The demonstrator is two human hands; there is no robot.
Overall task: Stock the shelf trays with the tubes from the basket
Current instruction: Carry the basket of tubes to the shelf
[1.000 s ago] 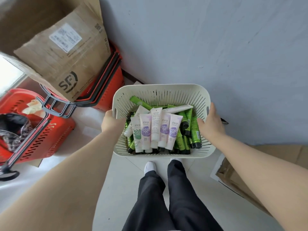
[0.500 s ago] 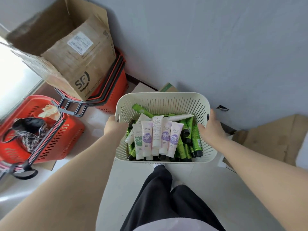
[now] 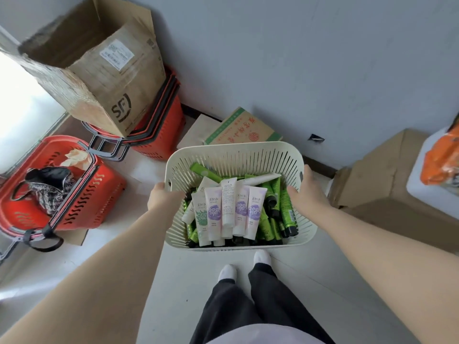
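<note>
red basket (image 3: pixel 99 194): on the floor at far left; a dark bag and crumpled paper are held in it. Not part of the task.
cardboard box (image 3: pixel 104 90): open, tilted, propped on a stack of red baskets (image 3: pixel 171 125) against the wall. Judged as parked storage.
left hand (image 3: pixel 162 198): clamped on the left rim of the cream basket (image 3: pixel 236 157), fingers curled over the edge near the handle slot.
cream basket: carried in the air between both hands, roughly level, above the floor (image 3: pixel 198 281) and ahead of the feet. A two-sided grip is judged necessary, as the load is loose and would slide if tipped.
white tubes (image 3: pixel 228 207): laid side by side on top of the pile, caps toward the body, labels up.
green tubes (image 3: pixel 285 212): piled underneath and to the right; one is leaned against the far wall of the basket.
printed carton (image 3: pixel 241 130): flat on the floor just behind the basket, by the wall.
right hand (image 3: pixel 309 194): clamped on the right rim, thumb inside along the wall, other fingers hidden outside.
brown boxes (image 3: pixel 382 189): on the floor at right.
orange packet (image 3: pixel 442 157): at the far right edge, on a white surface.
shelf trays: not in view.
task state: judged as transport only; no tube has been taken out and stocking is not yet begun.
risk: a tilted basket would spill the top row.
</note>
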